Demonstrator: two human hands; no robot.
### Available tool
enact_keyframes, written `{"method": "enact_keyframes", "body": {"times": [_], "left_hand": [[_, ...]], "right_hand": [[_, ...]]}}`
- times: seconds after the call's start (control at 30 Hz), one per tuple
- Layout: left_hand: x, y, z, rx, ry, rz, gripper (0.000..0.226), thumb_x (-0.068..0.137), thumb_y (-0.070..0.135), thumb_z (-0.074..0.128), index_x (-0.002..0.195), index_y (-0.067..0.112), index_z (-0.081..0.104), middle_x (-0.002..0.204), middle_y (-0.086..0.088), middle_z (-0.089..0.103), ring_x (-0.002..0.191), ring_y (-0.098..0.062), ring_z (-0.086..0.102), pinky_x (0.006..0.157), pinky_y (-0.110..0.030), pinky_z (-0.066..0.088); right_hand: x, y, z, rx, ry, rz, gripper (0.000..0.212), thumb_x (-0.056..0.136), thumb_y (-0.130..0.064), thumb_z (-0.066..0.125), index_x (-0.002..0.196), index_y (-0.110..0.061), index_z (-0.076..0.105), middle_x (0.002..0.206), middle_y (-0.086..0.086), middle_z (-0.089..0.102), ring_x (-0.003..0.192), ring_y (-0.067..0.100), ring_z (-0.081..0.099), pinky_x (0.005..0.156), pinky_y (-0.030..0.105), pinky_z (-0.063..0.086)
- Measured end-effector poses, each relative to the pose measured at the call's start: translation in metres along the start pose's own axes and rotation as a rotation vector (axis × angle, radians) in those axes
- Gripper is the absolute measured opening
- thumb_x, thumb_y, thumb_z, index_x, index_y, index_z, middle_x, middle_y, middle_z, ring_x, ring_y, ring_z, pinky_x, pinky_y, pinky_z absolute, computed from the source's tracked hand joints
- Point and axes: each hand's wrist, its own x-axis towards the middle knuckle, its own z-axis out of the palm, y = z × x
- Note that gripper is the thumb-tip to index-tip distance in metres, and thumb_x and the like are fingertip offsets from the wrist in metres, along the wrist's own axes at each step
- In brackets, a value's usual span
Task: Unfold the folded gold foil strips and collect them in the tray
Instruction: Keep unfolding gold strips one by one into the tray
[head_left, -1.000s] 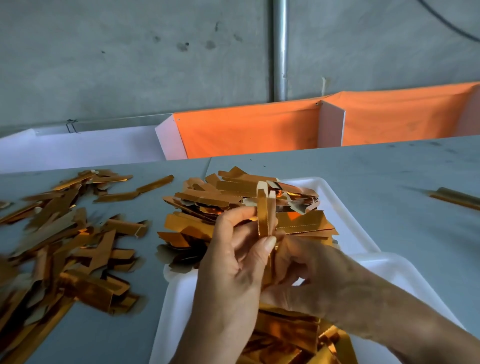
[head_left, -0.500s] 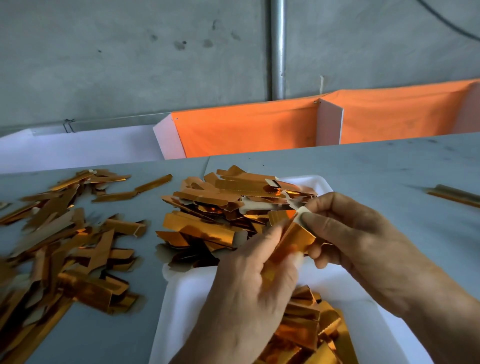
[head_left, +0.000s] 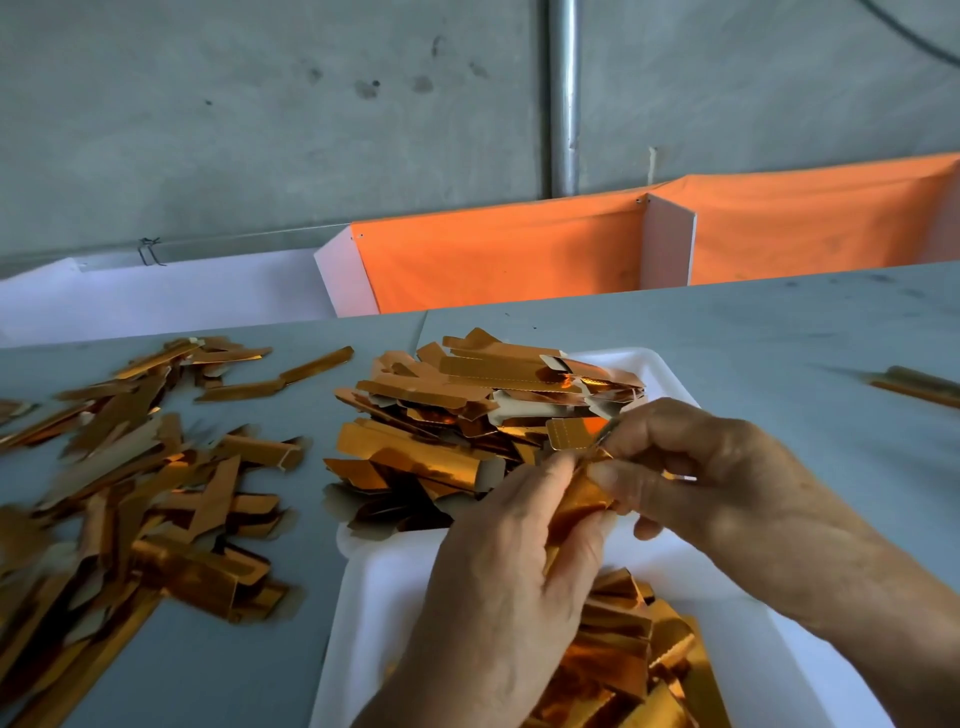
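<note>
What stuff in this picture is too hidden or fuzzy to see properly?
All in the head view:
- Gold foil strip being unfolded: mostly covered by the left hand and right hand.
- White foam tray: near end cut off by the bottom edge.
- Loose gold strip pile on the grey table: blurred, cut off at the left edge.

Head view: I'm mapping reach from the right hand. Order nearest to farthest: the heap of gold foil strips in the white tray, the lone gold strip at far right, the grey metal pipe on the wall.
1. Heap of gold foil strips, just left of the right hand.
2. Lone gold strip, right, on the table.
3. Grey metal pipe, far back.
</note>
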Motion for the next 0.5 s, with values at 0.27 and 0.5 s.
{"method": "enact_keyframes", "body": {"times": [0.27,0.5], "left_hand": [[0.0006,0.0004,-0.0050,-0.109,-0.066,-0.024,0.041,0.087,0.055,0.024,0.104,0.037,0.057,0.081,0.020,0.057,0.072,0.001,0.059,0.059,-0.010,0.044],[0.0013,-0.0056,-0.0053,-0.139,-0.031,-0.053,0.026,0.088,0.048,0.040,0.094,0.043,0.065,0.089,0.014,0.058,0.090,0.000,0.057,0.070,-0.013,0.047]], "right_hand": [[0.0014,0.0023,-0.0040,0.171,-0.183,-0.008,0.012,0.073,-0.017,0.065,0.079,-0.022,0.074,0.081,-0.006,0.063,0.066,0.007,0.062,0.059,0.023,0.052],[0.0002,-0.0011,-0.0002,0.099,-0.122,0.082,0.017,0.087,-0.015,0.061,0.075,-0.018,0.072,0.080,-0.002,0.061,0.065,0.013,0.063,0.063,0.022,0.051]]}}
